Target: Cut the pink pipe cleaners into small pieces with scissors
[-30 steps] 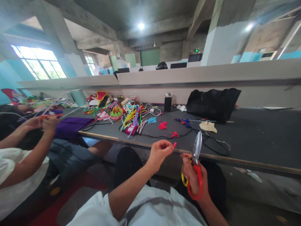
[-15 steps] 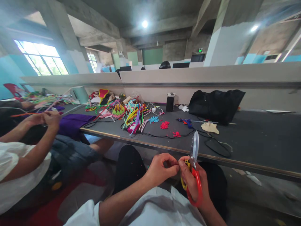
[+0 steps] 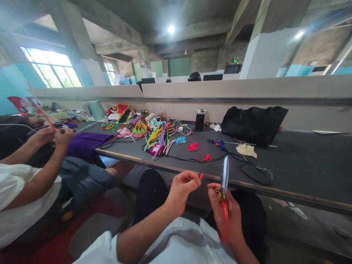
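My left hand (image 3: 183,190) is above my lap, thumb and fingertips pinched on a short red piece of pipe cleaner (image 3: 201,176) that pokes out past them. To its right, my right hand (image 3: 228,211) grips a pair of scissors (image 3: 224,178) with a red handle, blades pointing up. A small yellow part shows between thumb and scissors. The two hands are a little apart. Beyond them on the table lie a small red heap (image 3: 207,157), a larger pile of red pieces (image 3: 193,146) and a pile of blue pieces (image 3: 180,140).
A bundle of colourful pipe cleaners (image 3: 158,134) lies left of the piles. A glue gun (image 3: 220,143), a beige scrap (image 3: 246,150), black cables and a black bag (image 3: 253,124) are to the right. At left, a co-worker's hands (image 3: 52,136) hold a red strand.
My left hand has moved up and left, away from my right hand, and the red piece now shows at its fingertips. The scissors have turned more edge-on. The co-worker's strand now points upward.
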A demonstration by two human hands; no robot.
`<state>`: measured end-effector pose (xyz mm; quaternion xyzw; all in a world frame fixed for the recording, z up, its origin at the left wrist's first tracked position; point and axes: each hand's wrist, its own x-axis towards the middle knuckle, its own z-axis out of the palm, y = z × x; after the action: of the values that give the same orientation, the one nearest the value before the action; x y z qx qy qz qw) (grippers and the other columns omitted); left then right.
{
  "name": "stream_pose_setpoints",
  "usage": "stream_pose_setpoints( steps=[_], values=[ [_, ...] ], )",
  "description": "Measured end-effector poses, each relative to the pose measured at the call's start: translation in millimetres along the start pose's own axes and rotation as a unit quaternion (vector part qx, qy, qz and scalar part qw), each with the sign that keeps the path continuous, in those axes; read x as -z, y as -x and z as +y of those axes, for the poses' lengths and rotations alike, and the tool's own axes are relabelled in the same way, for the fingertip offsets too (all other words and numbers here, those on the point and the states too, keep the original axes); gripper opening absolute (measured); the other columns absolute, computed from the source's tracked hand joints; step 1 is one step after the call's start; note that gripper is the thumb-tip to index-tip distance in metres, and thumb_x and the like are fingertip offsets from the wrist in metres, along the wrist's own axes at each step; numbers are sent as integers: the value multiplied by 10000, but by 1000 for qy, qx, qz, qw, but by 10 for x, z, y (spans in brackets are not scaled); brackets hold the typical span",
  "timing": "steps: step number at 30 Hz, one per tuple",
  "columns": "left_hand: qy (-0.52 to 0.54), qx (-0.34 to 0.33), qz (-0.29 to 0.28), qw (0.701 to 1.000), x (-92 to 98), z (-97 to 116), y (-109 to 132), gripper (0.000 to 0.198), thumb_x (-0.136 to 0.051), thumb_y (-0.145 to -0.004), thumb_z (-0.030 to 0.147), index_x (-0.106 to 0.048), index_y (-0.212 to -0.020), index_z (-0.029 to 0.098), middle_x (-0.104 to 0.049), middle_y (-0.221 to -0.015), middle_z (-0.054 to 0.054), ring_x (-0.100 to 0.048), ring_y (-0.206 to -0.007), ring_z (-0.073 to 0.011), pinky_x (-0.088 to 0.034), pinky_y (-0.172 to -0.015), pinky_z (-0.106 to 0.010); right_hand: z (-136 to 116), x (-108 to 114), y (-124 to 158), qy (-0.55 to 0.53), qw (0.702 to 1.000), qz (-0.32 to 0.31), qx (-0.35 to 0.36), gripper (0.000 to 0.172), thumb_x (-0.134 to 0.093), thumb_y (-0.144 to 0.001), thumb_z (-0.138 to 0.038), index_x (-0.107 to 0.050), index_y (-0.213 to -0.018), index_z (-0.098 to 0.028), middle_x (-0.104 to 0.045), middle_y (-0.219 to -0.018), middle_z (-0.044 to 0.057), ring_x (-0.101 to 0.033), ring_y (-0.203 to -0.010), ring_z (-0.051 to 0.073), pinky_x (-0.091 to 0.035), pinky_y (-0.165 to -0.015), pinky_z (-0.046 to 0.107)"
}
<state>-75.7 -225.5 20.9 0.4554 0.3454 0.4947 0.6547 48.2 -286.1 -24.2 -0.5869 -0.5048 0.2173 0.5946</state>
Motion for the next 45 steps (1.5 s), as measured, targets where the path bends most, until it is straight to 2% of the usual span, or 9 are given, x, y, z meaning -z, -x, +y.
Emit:
stream_pose_setpoints(
  steps=[3, 6, 12, 18, 24, 30, 34, 39, 45],
  values=[
    [54, -33, 24, 998, -41, 64, 17, 74, -711, -628, 181, -641, -638, 161, -557, -610, 28, -462, -611, -82, -360, -616, -200, 99, -33, 60, 111, 993, -29, 29, 329, -533, -865, -493, -590, -1004, -201, -655, -743, 3, -600, -575, 131, -462, -586, 237],
    [80, -43, 34, 995, -97, 88, 61, 91, -724, -637, 188, -636, -648, 165, -551, -622, 28, -465, -622, -85, -375, -632, -202, 180, -81, 137, 156, 986, -53, 37, 317, -516, -869, -503, -577, -997, -219, -694, -813, 10, -650, -631, 149, -472, -599, 240],
    [102, -56, 31, 993, -157, 66, 125, 106, -737, -660, 187, -638, -687, 160, -574, -668, 16, -472, -630, -90, -391, -632, -209, 211, -115, 204, 204, 975, -62, 63, 313, -467, -895, -514, -570, -987, -234, -699, -742, -11, -661, -603, 160, -463, -573, 246],
    [104, -58, 28, 992, -194, 92, 156, 92, -713, -700, 168, -623, -698, 146, -570, -672, 17, -483, -646, -87, -388, -657, -209, 175, -114, 207, 220, 972, -57, 61, 341, -408, -918, -529, -580, -916, -235, -666, -632, -28, -651, -547, 159, -428, -489, 230],
    [104, -53, 23, 993, -205, 84, 170, 84, -706, -709, 157, -622, -716, 146, -585, -686, 13, -507, -669, -95, -389, -673, -213, 214, -124, 235, 231, 968, -31, 95, 363, -369, -939, -501, -589, -869, -220, -683, -630, -9, -645, -494, 153, -418, -464, 228],
    [102, -40, 16, 994, -211, 56, 160, 85, -708, -707, 161, -625, -712, 147, -603, -684, 4, -528, -677, -106, -391, -678, -223, 245, -135, 267, 241, 963, -22, 117, 394, -335, -959, -476, -603, -853, -208, -639, -540, -21, -600, -406, 136, -371, -405, 218],
    [94, -43, 12, 995, -201, 45, 154, 87, -720, -702, 170, -637, -715, 148, -617, -697, -3, -538, -690, -113, -394, -686, -229, 232, -141, 257, 251, 960, -5, 128, 365, -363, -953, -472, -605, -887, -207, -647, -561, -21, -600, -415, 132, -379, -415, 215],
    [91, -42, 14, 995, -196, 52, 158, 76, -715, -701, 164, -642, -714, 149, -624, -699, -7, -543, -693, -117, -395, -686, -231, 250, -122, 254, 237, 961, -27, 140, 282, -410, -930, -439, -579, -910, -214, -662, -607, -29, -629, -465, 131, -422, -450, 205],
    [84, -43, 11, 995, -197, 39, 157, 76, -715, -706, 169, -641, -708, 152, -617, -692, -8, -557, -702, -125, -404, -695, -239, 297, -132, 258, 244, 956, -13, 163, 273, -384, -932, -391, -587, -909, -210, -669, -610, -22, -631, -449, 127, -416, -427, 196]
  ],
)
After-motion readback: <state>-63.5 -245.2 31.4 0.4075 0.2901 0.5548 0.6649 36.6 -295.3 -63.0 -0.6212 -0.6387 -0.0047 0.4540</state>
